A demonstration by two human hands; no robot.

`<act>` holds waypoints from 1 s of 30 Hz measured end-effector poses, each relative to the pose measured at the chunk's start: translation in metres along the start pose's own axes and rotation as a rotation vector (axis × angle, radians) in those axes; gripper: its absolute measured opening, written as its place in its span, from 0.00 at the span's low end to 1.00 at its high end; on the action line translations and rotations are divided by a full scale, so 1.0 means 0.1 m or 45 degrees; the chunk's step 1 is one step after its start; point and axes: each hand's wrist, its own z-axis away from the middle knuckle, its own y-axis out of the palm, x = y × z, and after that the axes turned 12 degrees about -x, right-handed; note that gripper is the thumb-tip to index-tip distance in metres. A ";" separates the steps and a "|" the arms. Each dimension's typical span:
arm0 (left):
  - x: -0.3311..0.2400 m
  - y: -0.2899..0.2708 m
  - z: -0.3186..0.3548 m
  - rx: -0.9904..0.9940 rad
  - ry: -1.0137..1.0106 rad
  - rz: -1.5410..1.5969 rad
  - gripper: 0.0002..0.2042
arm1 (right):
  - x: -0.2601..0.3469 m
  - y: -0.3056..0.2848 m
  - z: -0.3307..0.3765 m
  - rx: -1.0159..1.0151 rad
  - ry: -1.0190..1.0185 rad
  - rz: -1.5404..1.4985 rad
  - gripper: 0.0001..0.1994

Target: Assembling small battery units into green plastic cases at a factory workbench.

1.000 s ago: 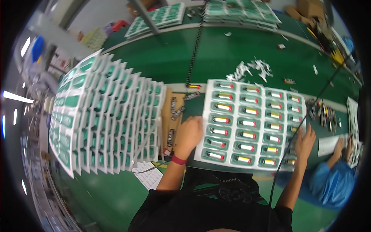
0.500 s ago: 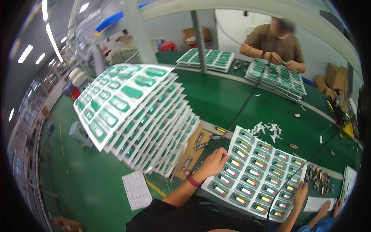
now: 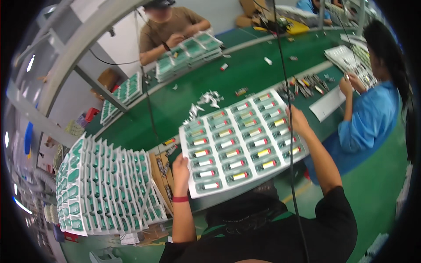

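Observation:
I hold a white plastic blister tray point(image 3: 250, 166) in both hands, tilted above the near edge of the green bench. Rows of its pockets carry small slim pieces, some yellow and some white, with red or dark ends; their exact kind is too small to tell. My left hand point(image 3: 180, 174), with a red band at the wrist, grips the tray's left edge. At the right edge, my right hand point(image 3: 299, 121) has its fingers around the rim, partly hidden behind it. To the left of the tray leans a tall stack of similar trays point(image 3: 105, 186), their pockets looking green.
White scraps point(image 3: 206, 101) and loose small pieces point(image 3: 307, 85) lie on the green bench point(image 3: 184, 96). A co-worker in brown point(image 3: 173, 26) handles trays across it. Another in blue point(image 3: 368, 116) sits at right. Black cables point(image 3: 285, 65) hang in front of me.
My view has swung right, bringing the co-worker in blue into sight. The tray has been raised and turned between my hands. My right hand is now higher along its edge.

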 end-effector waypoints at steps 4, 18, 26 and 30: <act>-0.05 0.02 0.03 0.058 0.184 -0.018 0.17 | 0.18 -0.09 -0.01 -0.022 0.099 0.172 0.12; -0.26 0.03 0.01 0.014 0.152 -0.187 0.17 | 0.56 -0.34 -0.04 0.006 0.168 -0.055 0.14; -0.25 0.05 0.06 -0.049 0.089 -0.127 0.17 | 0.66 -0.41 -0.07 0.088 0.037 -0.116 0.10; -0.11 -0.01 0.01 -0.086 0.039 -0.263 0.16 | 0.51 -0.28 -0.11 0.194 0.156 -0.037 0.13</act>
